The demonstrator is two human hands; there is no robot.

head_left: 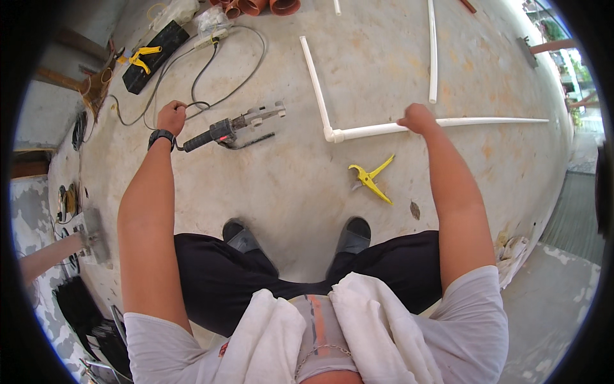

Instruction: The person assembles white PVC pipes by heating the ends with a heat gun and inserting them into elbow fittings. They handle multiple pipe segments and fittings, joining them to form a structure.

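Note:
My left hand (pixel 171 118) is closed at the black power cord (pixel 199 104), left of a black hand-held pipe-welding tool (pixel 216 133) lying on the floor. The tool has a flat metal head with round fittings. My right hand (pixel 419 120) is closed in a fist over the long white pipe (pixel 374 130); its fingertips are hidden, so whether it grips the pipe does not show. A white elbow (pixel 332 135) joins that pipe to another white pipe (pixel 314 83) at an angle. Yellow pipe cutters (pixel 371 179) lie nearer me, between the hands, with handles spread.
Another white pipe (pixel 433 57) lies farther off. At the far left are a black case (pixel 157 57) with a yellow clamp-like tool (pixel 139 59) on it and a power strip (pixel 211 39). Reddish-brown pipe fittings (pixel 254 6) stand at the back. My shoes (pixel 353 237) rest on the concrete floor.

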